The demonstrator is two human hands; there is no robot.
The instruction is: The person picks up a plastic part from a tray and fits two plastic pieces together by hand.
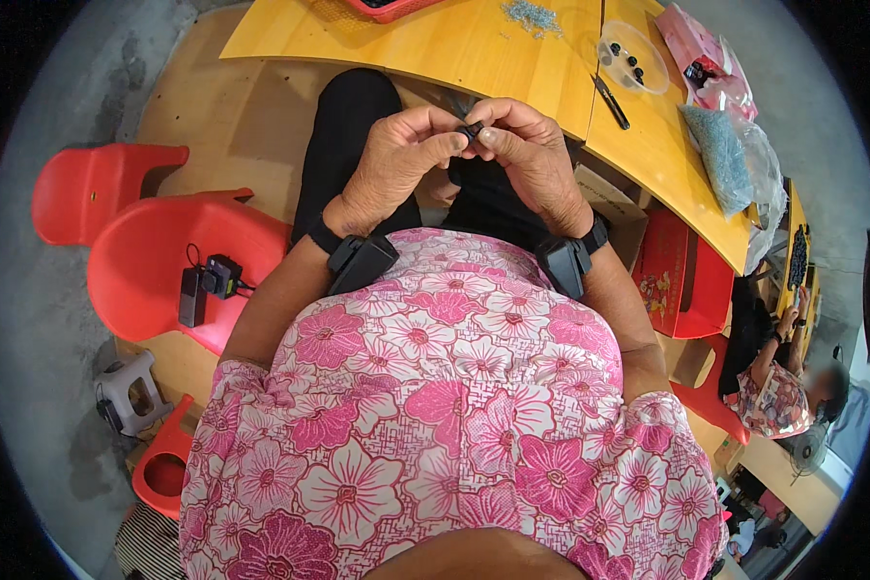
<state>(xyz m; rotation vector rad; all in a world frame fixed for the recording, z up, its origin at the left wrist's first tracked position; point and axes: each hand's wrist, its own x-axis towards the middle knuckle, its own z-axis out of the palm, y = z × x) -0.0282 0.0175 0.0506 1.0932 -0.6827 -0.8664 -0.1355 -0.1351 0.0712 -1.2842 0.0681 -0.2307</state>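
A small black component (471,131) is held near the front edge of the yellow wooden counter (512,70), the grips of the left hand (393,159) and right hand (535,161) both being clamped on it. Light, probably stiff handling is judged likely; opposite edges are best pinched.

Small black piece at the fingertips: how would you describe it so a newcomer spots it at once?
Start at the yellow table across the top. Below its near edge, the left hand and right hand meet, pinching the small black piece. Unlike the black pieces in the round clear tub, it is held.
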